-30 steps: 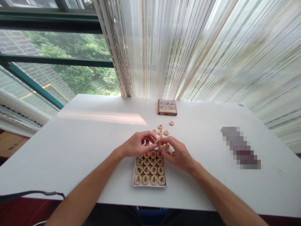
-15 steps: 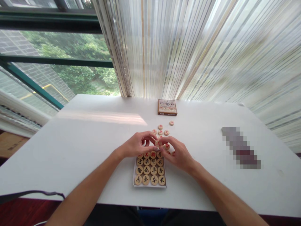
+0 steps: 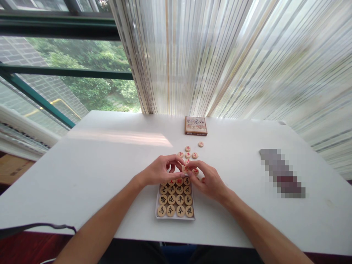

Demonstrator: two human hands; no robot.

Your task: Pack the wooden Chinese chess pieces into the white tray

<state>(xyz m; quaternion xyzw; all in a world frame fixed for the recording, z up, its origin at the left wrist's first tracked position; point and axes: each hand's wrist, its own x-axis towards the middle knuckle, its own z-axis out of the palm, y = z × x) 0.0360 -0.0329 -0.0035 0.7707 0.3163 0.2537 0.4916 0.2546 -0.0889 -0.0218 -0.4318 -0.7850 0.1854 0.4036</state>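
Note:
A round wooden piece with a red character point(image 3: 185, 169) is pinched between my left hand point(image 3: 162, 169) and my right hand point(image 3: 208, 178), just above the far edge of a shallow white tray point(image 3: 175, 218). Rows of round pieces fill much of the tray, most with black characters and a few at the far end with red ones, such as a red-marked piece point(image 3: 179, 181). Beyond my hands, several red-marked pieces lie loose on the table, among them one piece point(image 3: 187, 148) and another farther right point(image 3: 201, 144). My fingers partly cover the tray's far row.
On the white table point(image 3: 96, 176), a flat printed box point(image 3: 195, 125) lies near the far edge. A pixelated long object point(image 3: 283, 174) is at the right. A dark strap point(image 3: 41, 224) crosses the near left corner. Striped curtains hang behind the table.
The held piece and the fingers around it have shifted very slightly toward the tray. Both hands still grip the piece.

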